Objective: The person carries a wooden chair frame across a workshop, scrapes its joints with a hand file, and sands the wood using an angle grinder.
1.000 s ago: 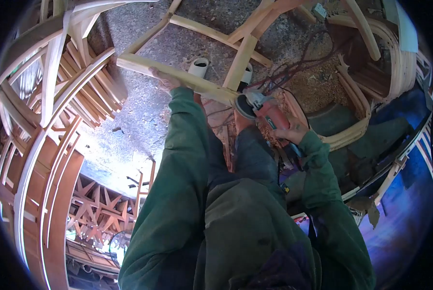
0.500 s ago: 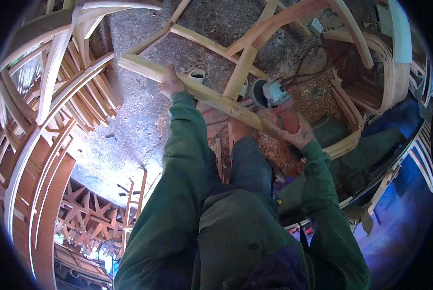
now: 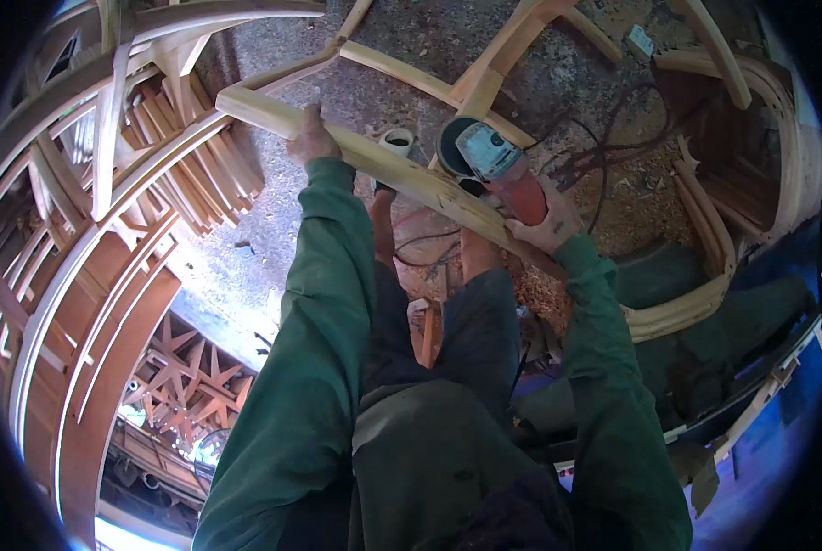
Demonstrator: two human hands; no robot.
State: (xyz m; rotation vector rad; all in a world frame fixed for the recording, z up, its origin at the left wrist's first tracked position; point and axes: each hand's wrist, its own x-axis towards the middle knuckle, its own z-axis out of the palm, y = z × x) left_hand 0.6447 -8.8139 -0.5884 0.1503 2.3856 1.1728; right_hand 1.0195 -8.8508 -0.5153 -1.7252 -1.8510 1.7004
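Note:
My left hand is closed around the upper left part of a pale wooden chair frame, thumb up over its edge. The frame slants down to the right in front of my legs. In my right hand is an angle grinder with a red body and a grey metal head. Its round disc is above the place where a crosspiece meets the long rail; whether it touches the wood cannot be told. My right fingers are partly hidden behind the tool body.
Stacked curved wooden parts stand at the left. A white cup is on the floor beyond the rail. Dark cables and wood shavings lie at right, near a curved wooden frame. Star-shaped wooden pieces are lower left.
The angle grinder has moved left and up in my right hand, bringing its disc over the frame's joint. My left hand keeps its hold on the rail. The view has shifted slightly.

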